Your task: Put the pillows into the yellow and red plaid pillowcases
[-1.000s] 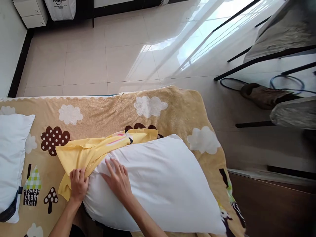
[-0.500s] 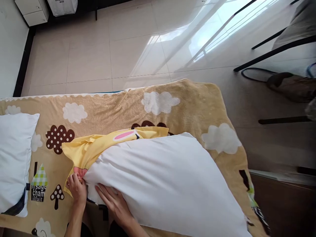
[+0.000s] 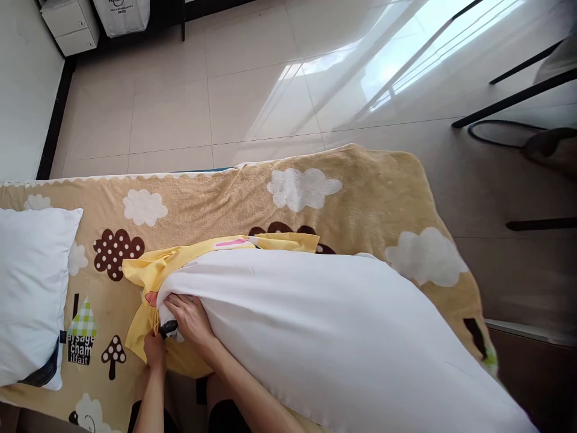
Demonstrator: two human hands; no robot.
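the left hand (image 3: 155,350) was down low with its fingers curled closed on the edge of the yellow cover (image 3: 155,270), tips tucked out of sight! just above and right of those fingers lay the black label (image 3: 169,328), and the right hand (image 3: 192,319) was in there too, its fingers reaching into a hollow of the big white pillow (image 3: 324,331). whether those right fingers pressed or pinched, i could not tell: the thumb was hidden.

the pillow spread from the right fingers away to the right, its narrow end bunched right beneath them; the cover lay crumpled beyond and to the left of both hands, with a flap showing below the right fingers.

so how was this best handled? in my judgement, the left fingers needed a firm hold on the hem, keeping it wide, while the right ones pushed the corner deep and flat, with the label laid smooth. letting the cloth roll inward there could well have jammed it.

and the poses! the left forearm rose almost straight from below, hand at its top. the right forearm came in on a long slant from the lower right, resting along the pillow, knuckles up, fingers pointing up and left. well left of the left fingers, a second pillow (image 3: 36,288) lay on the blanket (image 3: 202,204).
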